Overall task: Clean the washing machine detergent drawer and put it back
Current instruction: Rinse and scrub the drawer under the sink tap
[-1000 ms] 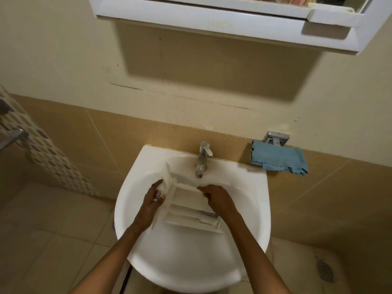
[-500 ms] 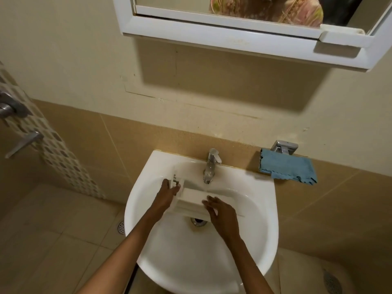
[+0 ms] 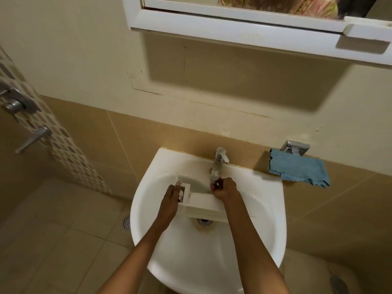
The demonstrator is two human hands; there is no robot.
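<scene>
While only the left hand (image 3: 169, 200) plainly holds the white plastic detergent drawer (image 3: 203, 205), fingers wrapped round the upright front panel at its left end, the likeliest mishap is the long body tipping or sliding down the smooth slope of the round white ceramic washbasin (image 3: 146, 225) and knocking against it. A wet or soapy one-handed grip would probably cause that. A hard flow could also bounce off the drawer's flat upper face and splash out over the rim.

The right hand (image 3: 226, 188) is at the mouth of the chrome single-lever tap (image 3: 219, 160), fingers curled close together at the spout tip. Whether they pinch the spout or only touch it cannot be told, and no stream of water can be made out. Its wrist lies over the drawer's right part.

The drawer spans the basin crosswise, just under the tap and above the metal drain (image 3: 204, 221), so the rinsing seems to be the step in hand and the refitting is not yet done.

On the tiled wall right of the basin a blue cloth (image 3: 297, 170) hangs from a chrome holder (image 3: 294, 147). A white-framed mirror cabinet (image 3: 233, 24) hangs above.
</scene>
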